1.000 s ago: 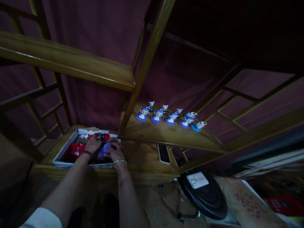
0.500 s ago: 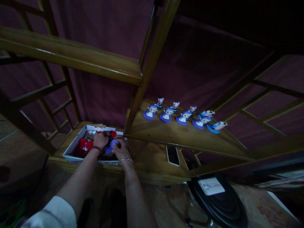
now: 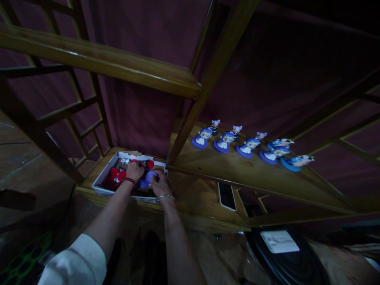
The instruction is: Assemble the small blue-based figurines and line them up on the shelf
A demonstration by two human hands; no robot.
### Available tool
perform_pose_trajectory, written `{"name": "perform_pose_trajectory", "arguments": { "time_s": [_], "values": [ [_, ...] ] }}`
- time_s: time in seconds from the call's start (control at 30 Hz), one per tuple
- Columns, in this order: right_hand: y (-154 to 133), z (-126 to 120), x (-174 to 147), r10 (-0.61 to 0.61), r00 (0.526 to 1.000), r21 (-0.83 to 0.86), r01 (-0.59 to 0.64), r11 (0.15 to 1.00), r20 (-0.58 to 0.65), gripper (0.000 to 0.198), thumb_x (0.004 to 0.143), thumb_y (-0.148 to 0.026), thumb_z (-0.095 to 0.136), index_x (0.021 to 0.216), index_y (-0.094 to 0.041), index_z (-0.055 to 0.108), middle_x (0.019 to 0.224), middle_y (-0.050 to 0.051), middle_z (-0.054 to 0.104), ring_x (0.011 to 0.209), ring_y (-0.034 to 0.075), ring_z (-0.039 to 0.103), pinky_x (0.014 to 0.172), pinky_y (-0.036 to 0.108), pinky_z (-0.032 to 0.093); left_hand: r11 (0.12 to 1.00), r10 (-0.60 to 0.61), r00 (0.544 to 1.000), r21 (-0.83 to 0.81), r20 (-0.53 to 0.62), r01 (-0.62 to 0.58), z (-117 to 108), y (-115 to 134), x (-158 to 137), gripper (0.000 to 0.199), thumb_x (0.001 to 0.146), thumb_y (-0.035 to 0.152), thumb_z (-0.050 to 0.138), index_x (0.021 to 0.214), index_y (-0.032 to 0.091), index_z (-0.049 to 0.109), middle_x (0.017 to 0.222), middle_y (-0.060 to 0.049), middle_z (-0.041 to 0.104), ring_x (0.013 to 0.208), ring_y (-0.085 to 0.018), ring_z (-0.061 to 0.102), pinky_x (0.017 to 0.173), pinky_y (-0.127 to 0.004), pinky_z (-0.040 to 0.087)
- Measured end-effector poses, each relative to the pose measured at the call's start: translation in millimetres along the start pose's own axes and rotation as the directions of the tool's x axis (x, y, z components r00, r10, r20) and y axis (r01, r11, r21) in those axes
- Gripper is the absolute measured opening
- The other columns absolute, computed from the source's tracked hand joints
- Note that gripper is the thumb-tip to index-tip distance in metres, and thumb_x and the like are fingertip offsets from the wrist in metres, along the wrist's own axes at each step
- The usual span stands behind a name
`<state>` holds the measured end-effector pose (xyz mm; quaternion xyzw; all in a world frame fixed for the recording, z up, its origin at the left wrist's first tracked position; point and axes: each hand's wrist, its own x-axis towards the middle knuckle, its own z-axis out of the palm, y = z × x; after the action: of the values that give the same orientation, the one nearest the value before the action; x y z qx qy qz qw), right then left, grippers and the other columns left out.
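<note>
A white cardboard box (image 3: pixel 102 192) stands on the lower wooden shelf, holding several small figurines with red, purple and dark parts. My left hand (image 3: pixel 135 171), with a red bead bracelet, reaches down into the box; its fingers are curled, and what they grip is hidden. At the box's right end, my right hand (image 3: pixel 160 183), wearing a silver bangle, pinches a purple figurine (image 3: pixel 151 176) with its round base turned up. Red figurine pieces (image 3: pixel 116 175) lie left of my left hand. A small white-and-blue figurine (image 3: pixel 124 161) rests near the back wall.
On the raised shelf (image 3: pixel 204 168) to the right stand several purple-based figurines (image 3: pixel 225 141), with dark-clothed ones (image 3: pixel 215 126) and blue-based ones (image 3: pixel 297 162). A phone (image 3: pixel 227 196) lies below. A wooden post (image 3: pixel 213 75) separates the sections. A black stool (image 3: pixel 285 261) stands in front.
The whole view has shifted, so the box and shelves appear farther right. Both hands stay in the box, and the purple figurine remains in my right hand.
</note>
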<state>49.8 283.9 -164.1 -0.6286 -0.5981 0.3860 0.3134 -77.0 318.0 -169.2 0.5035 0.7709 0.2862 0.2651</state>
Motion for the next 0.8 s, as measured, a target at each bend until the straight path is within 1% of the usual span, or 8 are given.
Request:
{"name": "perform_pose_trajectory", "arguments": {
  "time_s": [0.2,0.37,0.47,0.6,0.67,0.8],
  "values": [
    [-0.3,-1.7,-0.7,0.026,1.000,-0.001,-0.026,1.000,0.013,0.025,0.074,-0.023,0.051,0.097,-0.022,0.062,0.088,0.000,0.064,0.072,0.012,0.060,0.068,0.022,0.049,0.999,0.006,1.000,0.036,-0.028,-0.005,-0.8,2.7,0.5,0.022,0.071,0.014,0.049,0.079,0.017,0.070,0.083,-0.007,0.069,0.092,-0.020,0.059,0.081,-0.025,0.043],
    [2.3,-1.4,1.0,0.026,0.998,0.019,-0.027,0.999,0.055,0.026,0.074,-0.023,0.049,0.096,-0.021,0.062,0.087,0.000,0.063,0.069,0.011,0.060,0.063,0.020,0.049,0.999,0.045,0.998,0.032,-0.052,-0.043,0.8,0.7,2.3,0.022,0.072,0.016,0.049,0.082,0.015,0.069,0.091,-0.008,0.068,0.091,-0.019,0.059,0.083,-0.024,0.043],
    [3.4,-0.8,2.1,0.021,0.997,0.031,-0.024,0.999,0.079,0.026,0.074,-0.023,0.050,0.097,-0.021,0.061,0.085,0.000,0.063,0.068,0.011,0.060,0.061,0.019,0.049,0.999,0.020,0.999,0.032,-0.042,-0.019,-0.1,0.3,1.7,0.025,0.071,0.012,0.048,0.084,0.017,0.069,0.089,-0.007,0.068,0.088,-0.019,0.060,0.080,-0.024,0.044],
    [2.8,-0.1,2.2,0.014,0.994,0.082,-0.023,0.996,0.110,0.028,0.074,-0.022,0.049,0.099,-0.019,0.060,0.090,0.002,0.062,0.067,0.011,0.061,0.055,0.017,0.050,0.998,-0.031,0.998,0.059,-0.057,0.035,-4.7,3.0,-0.9,0.029,0.070,0.009,0.048,0.088,0.016,0.069,0.087,-0.008,0.068,0.088,-0.020,0.060,0.078,-0.024,0.043],
    [2.0,0.2,2.1,0.023,0.993,0.091,-0.034,0.995,0.119,0.028,0.075,-0.022,0.048,0.100,-0.019,0.059,0.090,0.002,0.062,0.065,0.011,0.061,0.053,0.017,0.050,0.998,-0.053,0.997,0.038,-0.060,0.055,-7.2,4.9,-2.4,0.027,0.070,0.009,0.048,0.087,0.016,0.069,0.087,-0.008,0.068,0.088,-0.019,0.060,0.076,-0.023,0.043],
    [0.0,0.3,1.6,0.024,0.992,0.077,-0.034,0.996,0.125,0.028,0.075,-0.023,0.048,0.099,-0.019,0.060,0.091,0.002,0.062,0.066,0.010,0.061,0.056,0.017,0.050,0.997,-0.081,0.995,0.014,-0.060,0.082,-9.1,6.3,-4.3,0.027,0.069,0.008,0.048,0.082,0.018,0.069,0.089,-0.006,0.069,0.087,-0.019,0.060,0.074,-0.024,0.044]
  ]
}}
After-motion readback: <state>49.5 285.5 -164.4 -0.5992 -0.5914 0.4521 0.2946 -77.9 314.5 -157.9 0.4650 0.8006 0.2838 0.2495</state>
